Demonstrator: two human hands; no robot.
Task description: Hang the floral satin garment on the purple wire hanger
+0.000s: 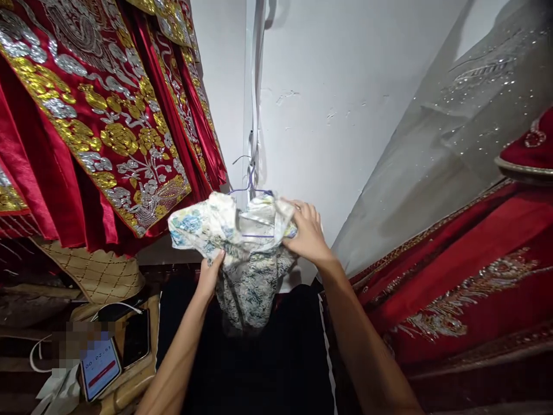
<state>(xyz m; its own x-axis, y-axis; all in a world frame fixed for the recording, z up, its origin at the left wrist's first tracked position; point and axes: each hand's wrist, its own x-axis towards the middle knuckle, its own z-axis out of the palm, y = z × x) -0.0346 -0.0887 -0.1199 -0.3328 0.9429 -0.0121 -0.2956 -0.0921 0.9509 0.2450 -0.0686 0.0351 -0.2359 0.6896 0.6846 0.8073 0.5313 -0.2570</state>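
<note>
A crumpled floral garment, white with blue and green print, hangs on a thin purple wire hanger in front of the white wall, held up between both hands. The left hand is closed on the cloth from below, thumb pressed against its lower left part. The right hand is clamped over the garment's right shoulder, fingers curled on the fabric at the hanger's end. Red embroidered robes with gold and silver thread hang at the left, and a grey sequined cloth slopes down at the right. A lit phone lies at lower left, well apart from the hands.
</note>
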